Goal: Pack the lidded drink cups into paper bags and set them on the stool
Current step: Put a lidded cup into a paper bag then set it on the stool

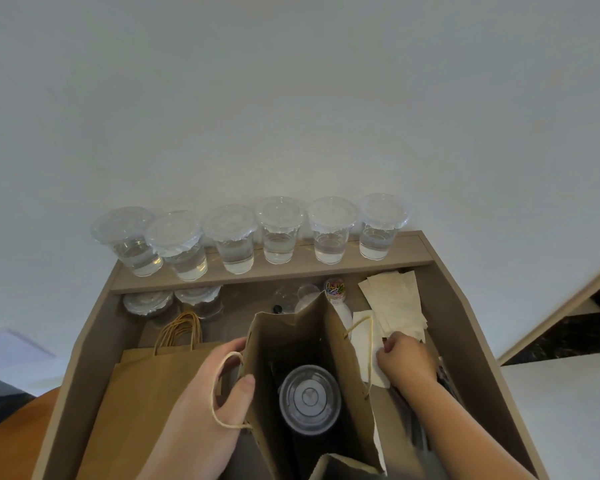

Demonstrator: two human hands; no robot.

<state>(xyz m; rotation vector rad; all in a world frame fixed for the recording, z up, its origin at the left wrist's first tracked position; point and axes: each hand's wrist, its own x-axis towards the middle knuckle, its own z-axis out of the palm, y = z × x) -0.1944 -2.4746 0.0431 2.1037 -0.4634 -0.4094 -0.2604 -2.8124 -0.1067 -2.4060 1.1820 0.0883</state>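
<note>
Pinching the left wall of the open paper bag [291,327] with my left hand [215,393], I judged the lidded cup [309,398] inside it sloshy and thin-walled, best carried by the bag's handles [214,407], while my right hand [406,358] pinched a napkin [362,344] beside the bag.

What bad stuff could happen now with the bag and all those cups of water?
1. Only the left hand holds the paper bag by its rim; it might tip, and the cup inside could leak.
2. The right hand is busy with the napkins, so it cannot steady the bag.
3. The cups on the shelf stand close together; a bump could knock one over.
</note>
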